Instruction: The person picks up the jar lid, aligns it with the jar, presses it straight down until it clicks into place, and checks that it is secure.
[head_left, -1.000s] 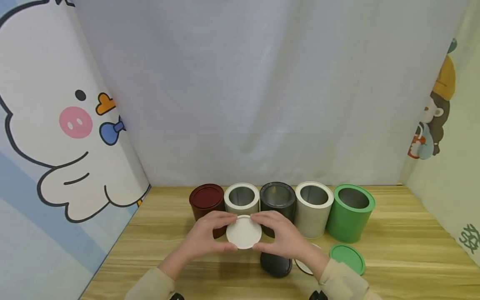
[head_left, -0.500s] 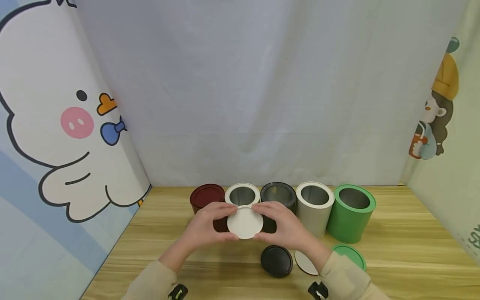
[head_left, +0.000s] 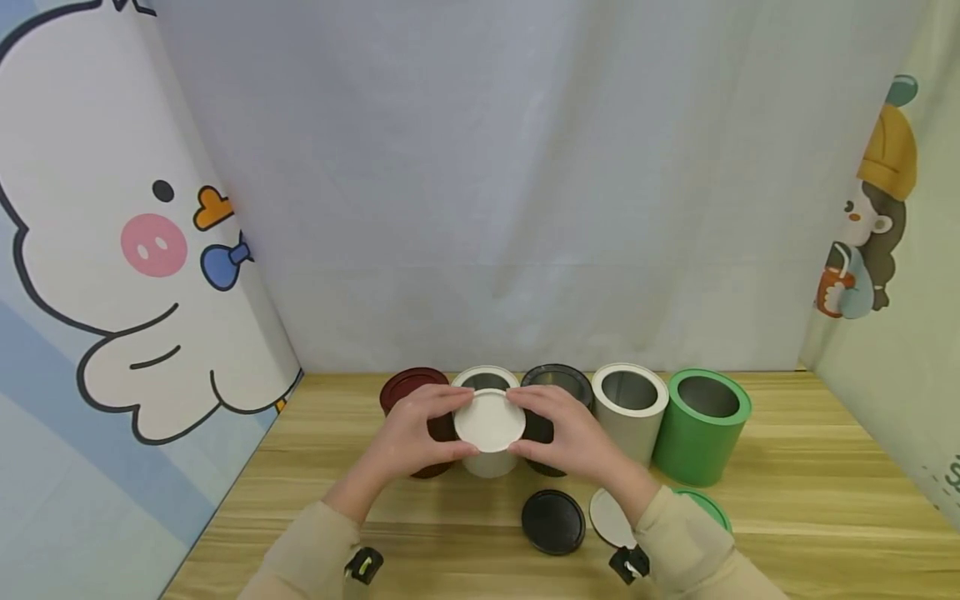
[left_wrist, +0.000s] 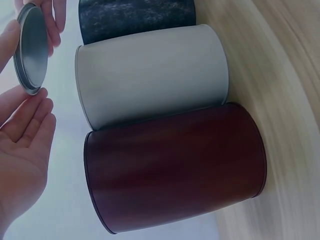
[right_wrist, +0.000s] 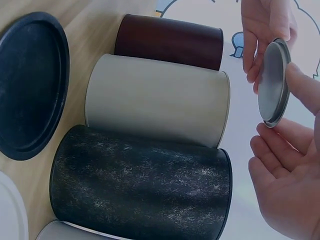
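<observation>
A round white lid (head_left: 490,421) is held by its rim between both hands, fingers at its far edge and thumbs at its near edge. My left hand (head_left: 420,429) pinches its left side. My right hand (head_left: 566,429) pinches its right side. Beneath and behind the lid stands an open white can (head_left: 491,463), second from the left, its mouth partly hidden. Both wrist views show the lid's metallic underside (left_wrist: 34,47) apart from the can tops. Beside that white can are a dark red can (left_wrist: 175,167) with its top covered and a mottled black can (right_wrist: 145,185).
Farther right stand another open white can (head_left: 626,429) and an open green can (head_left: 697,442). A black lid (head_left: 553,522), a white lid (head_left: 611,517) and a green lid (head_left: 707,507) lie on the wooden table (head_left: 450,558) in front. A pale cloth (head_left: 480,208) hangs behind.
Both hands have moved up and away from me with the white lid, from in front of the cans to over the second can's near part.
</observation>
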